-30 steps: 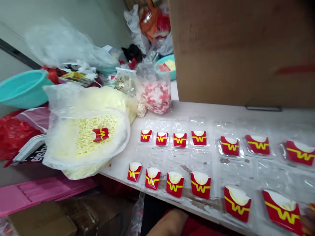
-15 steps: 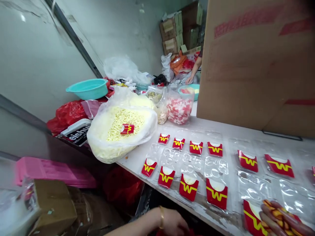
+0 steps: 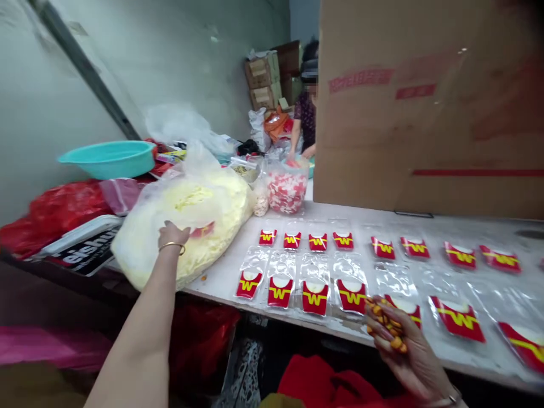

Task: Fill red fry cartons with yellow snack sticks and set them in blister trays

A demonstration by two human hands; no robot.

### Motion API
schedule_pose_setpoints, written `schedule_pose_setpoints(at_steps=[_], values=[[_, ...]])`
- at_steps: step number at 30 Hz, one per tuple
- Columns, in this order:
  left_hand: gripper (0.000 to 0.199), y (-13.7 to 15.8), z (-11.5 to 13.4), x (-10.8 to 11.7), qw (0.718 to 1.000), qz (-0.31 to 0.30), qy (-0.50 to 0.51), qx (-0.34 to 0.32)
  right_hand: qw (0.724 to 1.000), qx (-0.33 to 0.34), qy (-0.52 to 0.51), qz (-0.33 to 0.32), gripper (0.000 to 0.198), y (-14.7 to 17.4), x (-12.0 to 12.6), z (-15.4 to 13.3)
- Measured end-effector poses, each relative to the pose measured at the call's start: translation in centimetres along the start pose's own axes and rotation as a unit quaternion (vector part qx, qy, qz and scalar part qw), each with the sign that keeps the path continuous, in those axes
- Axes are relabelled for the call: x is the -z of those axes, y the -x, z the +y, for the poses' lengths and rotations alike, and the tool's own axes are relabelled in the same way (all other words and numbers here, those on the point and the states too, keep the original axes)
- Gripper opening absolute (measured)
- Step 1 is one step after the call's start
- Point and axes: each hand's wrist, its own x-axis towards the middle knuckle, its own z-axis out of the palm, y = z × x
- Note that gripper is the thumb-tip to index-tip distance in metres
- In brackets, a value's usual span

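Note:
My left hand [image 3: 173, 235], with a bracelet on its wrist, reaches to the near side of a big clear plastic bag [image 3: 144, 266] of pale yellow fry-shaped pieces [image 3: 193, 198]. Its fingers are curled at the bag's film. Just right of it, a red fry carton [image 3: 203, 229] shows blurred through the plastic. Over the table's front edge, my right hand [image 3: 410, 340] holds a cluster of small orange-and-dark pieces [image 3: 386, 324]. Clear blister packs [image 3: 314, 277] lie in two rows, each with a red carton marked with a yellow W [image 3: 315, 296].
A large cardboard box [image 3: 425, 130] stands at the back right. Beside the bag is a clear container of pink and white pieces [image 3: 287, 190]. A turquoise basin [image 3: 110, 158] sits at the left. A co-worker [image 3: 305, 113] works behind, partly hidden by the box.
My left hand has risen from below the table edge to the bag, whose film now covers the red carton. The view has turned right. My right hand still holds the orange pieces.

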Motion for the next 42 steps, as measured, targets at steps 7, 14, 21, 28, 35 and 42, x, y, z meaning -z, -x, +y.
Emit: schedule_pose_setpoints(at_steps=[7,14,21,28,35,42], values=[[0.03,18.3,14.0,-1.7,0.892,-0.201,0.387,-0.12,0.994,-0.011,-0.011,-0.105,0.021,-0.8,-1.4,0.5],[0.025,31.0,21.8,-2.8,0.637,-0.536,0.551,-0.061,0.99,-0.042,-0.015,-0.135,0.019,-2.0,-0.7,0.6],[0.025,30.5,20.2,-2.8,0.646,-0.53,0.55,0.008,0.985,-0.1,-0.043,-0.135,0.018,-3.5,-0.6,1.6],[0.022,25.4,16.8,-5.9,0.753,-0.43,0.498,0.024,0.988,-0.131,-0.009,-0.083,0.02,-6.4,-1.5,3.3],[0.016,9.2,9.8,-16.4,0.942,-0.223,0.248,-0.046,0.991,-0.11,0.059,-0.054,0.021,-10.2,-3.2,3.5],[0.012,3.1,8.3,-23.0,0.948,-0.278,0.011,-0.154,0.989,-0.124,0.063,-0.048,0.015,-13.6,-4.5,3.4]])
